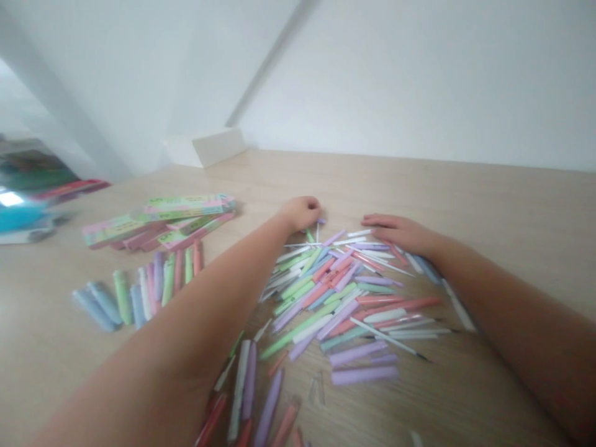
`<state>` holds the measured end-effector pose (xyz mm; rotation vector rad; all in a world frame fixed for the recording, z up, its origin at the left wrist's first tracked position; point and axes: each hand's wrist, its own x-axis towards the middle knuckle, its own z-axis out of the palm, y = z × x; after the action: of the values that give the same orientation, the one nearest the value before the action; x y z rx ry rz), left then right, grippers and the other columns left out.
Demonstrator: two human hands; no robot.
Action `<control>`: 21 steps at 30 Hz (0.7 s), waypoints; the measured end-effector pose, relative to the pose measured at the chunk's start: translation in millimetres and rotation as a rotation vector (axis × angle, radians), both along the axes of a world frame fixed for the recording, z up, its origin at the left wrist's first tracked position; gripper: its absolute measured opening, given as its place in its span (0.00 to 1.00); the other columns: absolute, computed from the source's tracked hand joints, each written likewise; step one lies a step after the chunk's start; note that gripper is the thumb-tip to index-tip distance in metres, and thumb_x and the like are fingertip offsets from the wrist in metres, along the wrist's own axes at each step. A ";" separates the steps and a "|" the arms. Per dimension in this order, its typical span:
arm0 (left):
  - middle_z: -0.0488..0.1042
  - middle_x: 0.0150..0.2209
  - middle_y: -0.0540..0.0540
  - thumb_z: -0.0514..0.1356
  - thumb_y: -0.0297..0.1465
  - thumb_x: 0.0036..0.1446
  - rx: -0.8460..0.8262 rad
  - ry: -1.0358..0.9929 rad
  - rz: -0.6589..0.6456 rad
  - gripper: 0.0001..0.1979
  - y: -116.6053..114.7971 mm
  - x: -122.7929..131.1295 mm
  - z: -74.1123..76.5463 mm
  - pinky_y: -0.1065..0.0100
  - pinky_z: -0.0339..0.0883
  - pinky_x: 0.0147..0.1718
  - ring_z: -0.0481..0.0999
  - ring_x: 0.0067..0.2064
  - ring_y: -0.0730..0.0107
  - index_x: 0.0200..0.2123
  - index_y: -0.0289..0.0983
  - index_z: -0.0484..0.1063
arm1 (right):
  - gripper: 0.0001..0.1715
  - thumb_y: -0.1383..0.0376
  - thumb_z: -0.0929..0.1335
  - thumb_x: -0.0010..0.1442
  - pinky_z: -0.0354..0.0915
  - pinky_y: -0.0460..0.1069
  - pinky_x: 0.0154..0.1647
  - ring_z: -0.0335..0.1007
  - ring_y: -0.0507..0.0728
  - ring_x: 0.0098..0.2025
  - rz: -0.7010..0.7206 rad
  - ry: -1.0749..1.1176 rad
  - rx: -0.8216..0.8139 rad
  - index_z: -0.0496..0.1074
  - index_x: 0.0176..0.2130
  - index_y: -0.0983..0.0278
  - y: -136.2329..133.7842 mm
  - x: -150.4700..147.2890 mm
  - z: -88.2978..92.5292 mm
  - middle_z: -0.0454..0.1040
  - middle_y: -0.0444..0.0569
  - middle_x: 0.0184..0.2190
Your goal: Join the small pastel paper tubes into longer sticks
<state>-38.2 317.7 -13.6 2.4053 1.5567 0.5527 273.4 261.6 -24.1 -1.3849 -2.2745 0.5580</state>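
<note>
A loose heap of pen parts (pixel 326 279) lies on the table, with purple, green, coral, blue and white barrels and caps. Thin white pen refills (pixel 391 339) with dark tips are mixed in. At the heap's far edge, my left hand (pixel 302 213) is closed, its fingers curled down. A small purple piece (pixel 321 220) shows beside its fingertips; what the fingers hold, if anything, is hidden. My right hand (pixel 403 233) rests at the heap's far right edge, fingers stretched out to the left and lying low over some pieces.
Left of my left forearm stands a row of coloured pen pieces (pixel 158 276). Behind it lie several flat green-and-pink boxes (pixel 181 211). A white box (pixel 218 147) sits near the wall. More barrels (pixel 249 379) lie near me, with small clear pieces (pixel 316 391) beside them.
</note>
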 end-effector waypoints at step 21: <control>0.79 0.55 0.49 0.53 0.32 0.58 0.032 0.164 -0.147 0.21 -8.6 8.5 5.2 0.71 0.64 0.59 0.76 0.56 0.64 0.50 0.42 0.81 | 0.26 0.53 0.65 0.65 0.51 0.61 0.73 0.63 0.65 0.68 -0.006 0.011 0.016 0.78 0.57 0.58 -2.5 -1.8 1.9 0.70 0.47 0.65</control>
<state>-29.8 309.1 -8.4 2.6212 1.4247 0.3623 271.6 259.1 -22.2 -1.3773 -2.2603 0.5435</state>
